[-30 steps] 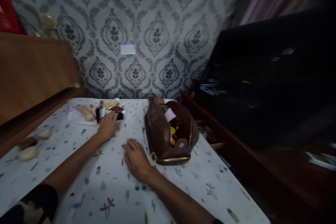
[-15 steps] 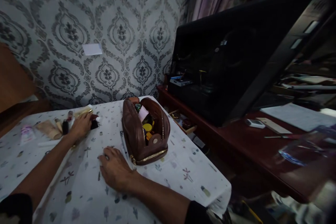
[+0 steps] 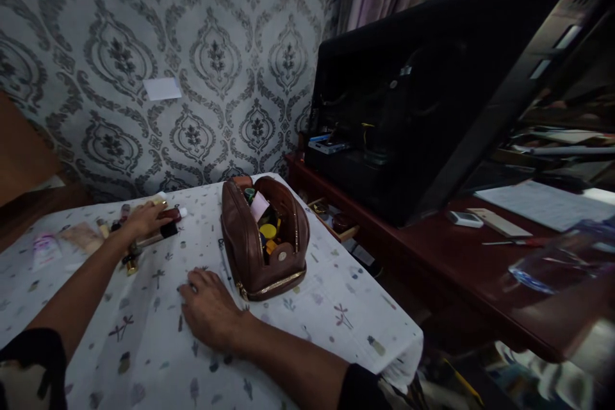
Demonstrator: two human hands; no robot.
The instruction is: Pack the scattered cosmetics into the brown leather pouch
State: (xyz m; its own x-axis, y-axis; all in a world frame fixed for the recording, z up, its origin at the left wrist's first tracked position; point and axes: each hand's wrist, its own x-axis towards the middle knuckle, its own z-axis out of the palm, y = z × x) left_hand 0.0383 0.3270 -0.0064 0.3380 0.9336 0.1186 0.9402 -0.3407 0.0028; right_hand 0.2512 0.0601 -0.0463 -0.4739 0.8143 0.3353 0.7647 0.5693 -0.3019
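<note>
My left hand (image 3: 144, 219) reaches over a group of small cosmetics at the table's far left, its fingers at a dark red tube with a white cap (image 3: 173, 213); what it grips, if anything, is hidden. My right hand (image 3: 211, 307) rests on the patterned white cloth (image 3: 163, 359), fingers apart and holding nothing. To its right stands an unzipped brown bag (image 3: 245, 250), with a yellow round item (image 3: 268, 231) and a pink item (image 3: 259, 206) inside. Beige tubes (image 3: 84, 237), a white and purple tube (image 3: 45, 248) and a gold-capped bottle (image 3: 131, 262) lie around my left forearm.
A dark red desk (image 3: 432, 250) on the right carries a large black television or monitor (image 3: 413, 102), papers (image 3: 548, 202) and a clear plastic packet (image 3: 562, 262). A small drawer (image 3: 343, 232) stands open below. Patterned wallpaper (image 3: 216, 64) rises behind the table.
My left hand has moved slightly left, uncovering more of the dark red tube and the gold-capped bottle. My right hand has stayed in place. The view has shifted slightly.
</note>
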